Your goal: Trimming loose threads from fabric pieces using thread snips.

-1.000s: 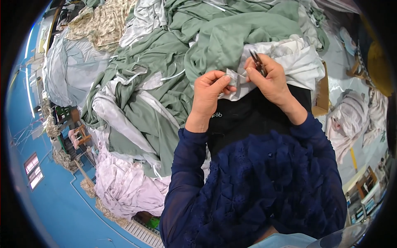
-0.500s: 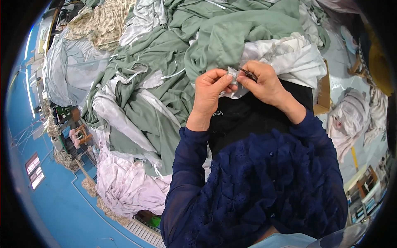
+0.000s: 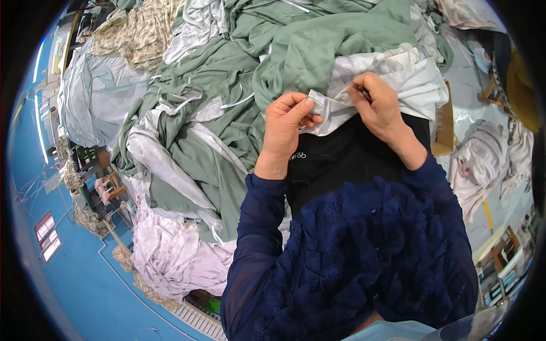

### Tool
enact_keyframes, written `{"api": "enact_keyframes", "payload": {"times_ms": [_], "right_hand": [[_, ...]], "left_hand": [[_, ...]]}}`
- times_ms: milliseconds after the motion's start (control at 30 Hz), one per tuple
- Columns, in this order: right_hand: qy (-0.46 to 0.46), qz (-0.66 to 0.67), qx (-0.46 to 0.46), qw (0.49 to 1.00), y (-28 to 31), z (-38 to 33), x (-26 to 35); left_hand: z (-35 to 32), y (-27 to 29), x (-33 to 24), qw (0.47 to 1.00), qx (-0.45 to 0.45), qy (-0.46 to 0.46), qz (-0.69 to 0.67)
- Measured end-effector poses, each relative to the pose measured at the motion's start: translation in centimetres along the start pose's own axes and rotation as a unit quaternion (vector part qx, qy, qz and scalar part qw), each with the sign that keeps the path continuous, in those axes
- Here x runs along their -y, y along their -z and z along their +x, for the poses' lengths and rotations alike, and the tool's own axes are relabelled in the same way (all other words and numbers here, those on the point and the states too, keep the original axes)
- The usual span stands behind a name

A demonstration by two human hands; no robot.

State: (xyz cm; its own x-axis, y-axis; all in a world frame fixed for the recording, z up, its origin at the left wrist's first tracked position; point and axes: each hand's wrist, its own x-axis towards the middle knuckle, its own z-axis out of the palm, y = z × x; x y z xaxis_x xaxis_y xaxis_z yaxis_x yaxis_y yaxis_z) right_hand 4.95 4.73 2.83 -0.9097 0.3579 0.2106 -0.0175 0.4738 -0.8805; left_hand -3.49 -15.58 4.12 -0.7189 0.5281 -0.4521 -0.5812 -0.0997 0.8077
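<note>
Left hand and right hand each pinch an edge of the white cloth, apparently stretching it taut between them for close checking. It lies centre-far, over a black garment. Green fabric crowds the left; a pale lilac bundle lies near-left.

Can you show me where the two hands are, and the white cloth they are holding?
left hand (image 3: pixel 287 122): head view, on the back of the hand.
right hand (image 3: pixel 380 105): head view, on the back of the hand.
white cloth (image 3: pixel 418 77): head view, on its rumpled top part.
</note>
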Motion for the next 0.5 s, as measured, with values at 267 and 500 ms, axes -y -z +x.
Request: {"api": "enact_keyframes", "payload": {"times_ms": [267, 500], "right_hand": [[0.073, 0.039, 0.143, 0.986, 0.7, -1.6, 1.5], [0.051, 0.016, 0.119, 0.991, 0.1, -1.5, 1.5]], "left_hand": [[0.2, 0.3, -0.2, 1.000, 0.007, 0.006, 0.006], [0.1, 0.4, -0.4, 1.000, 0.009, 0.012, -0.001]]}}
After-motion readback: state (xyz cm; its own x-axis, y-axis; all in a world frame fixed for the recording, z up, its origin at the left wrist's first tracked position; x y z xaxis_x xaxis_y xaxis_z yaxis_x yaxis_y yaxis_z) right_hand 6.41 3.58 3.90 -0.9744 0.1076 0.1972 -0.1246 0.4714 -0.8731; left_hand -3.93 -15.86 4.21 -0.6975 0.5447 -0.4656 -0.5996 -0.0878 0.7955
